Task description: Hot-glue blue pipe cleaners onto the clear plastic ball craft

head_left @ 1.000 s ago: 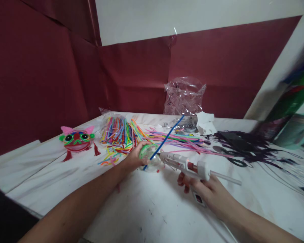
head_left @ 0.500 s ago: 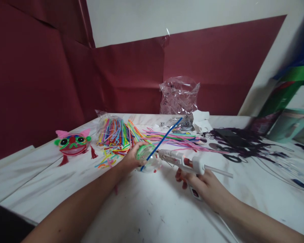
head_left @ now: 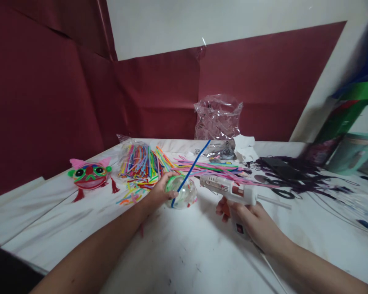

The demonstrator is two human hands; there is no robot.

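My left hand is closed around the left side of a clear round ball with green strips inside or on its far side; I cannot tell which. A blue pipe cleaner runs across the ball and sticks up to the right, its lower part under my left thumb. My right hand grips a white hot glue gun by its handle. Its nozzle points left, a little apart from the ball, and a glue stick juts from its back. The fingers sit at the orange trigger.
A decorated animal face with red tassels lies at left. Behind my hands are a bag of colourful pipe cleaners and loose pink ones. Scissors and dark purple strips lie right. A crumpled clear bag stands at the back.
The glue gun in my right hand has moved right, its nozzle away from the ball. The blue pipe cleaner's upper end has shifted left and stands steeper.
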